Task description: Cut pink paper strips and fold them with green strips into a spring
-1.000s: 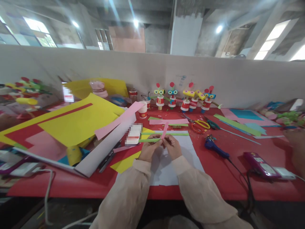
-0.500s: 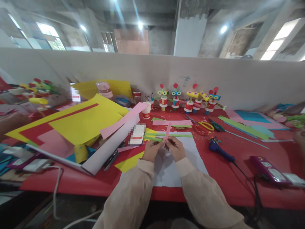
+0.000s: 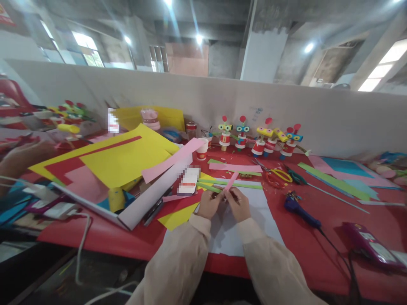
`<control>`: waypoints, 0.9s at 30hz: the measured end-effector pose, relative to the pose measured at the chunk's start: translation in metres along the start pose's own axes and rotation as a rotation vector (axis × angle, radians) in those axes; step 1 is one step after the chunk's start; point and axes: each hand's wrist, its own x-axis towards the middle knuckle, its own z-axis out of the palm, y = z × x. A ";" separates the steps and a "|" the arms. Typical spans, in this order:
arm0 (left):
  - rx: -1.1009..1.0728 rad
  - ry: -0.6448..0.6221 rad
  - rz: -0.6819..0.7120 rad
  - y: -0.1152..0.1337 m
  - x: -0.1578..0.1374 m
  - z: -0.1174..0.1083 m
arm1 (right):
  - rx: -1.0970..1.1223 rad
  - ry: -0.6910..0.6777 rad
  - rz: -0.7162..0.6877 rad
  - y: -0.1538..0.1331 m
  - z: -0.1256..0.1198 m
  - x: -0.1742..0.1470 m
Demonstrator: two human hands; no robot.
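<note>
Close together above a white sheet of paper (image 3: 263, 212), my two hands pinch the ends of two narrow paper strips where they cross. My left hand (image 3: 210, 205) is closed at the green paper strip (image 3: 208, 186), which runs off to the left. The fingers of my right hand (image 3: 239, 205) are closed at the pink paper strip (image 3: 232, 180), which slants up and to the right. My fingertips hide the joint between the strips. Just beyond lie another green strip (image 3: 251, 185) and a wider pink strip (image 3: 235, 168).
Several paper-cup figures (image 3: 241, 140) stand along the back. To the right are yellow-handled scissors (image 3: 281, 175), green-handled pliers (image 3: 295, 174), a blue glue gun (image 3: 300, 209) and a purple device (image 3: 370, 245). Coloured sheets (image 3: 124, 165) pile up at left, near another person's hand (image 3: 27, 154).
The view has turned a little left, so the scene sits further right. The pink strip leans more to the right and lower; both hands stay pinched together.
</note>
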 end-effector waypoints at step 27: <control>-0.466 0.015 -0.247 -0.006 0.002 -0.001 | 0.210 -0.103 -0.002 -0.002 0.001 0.000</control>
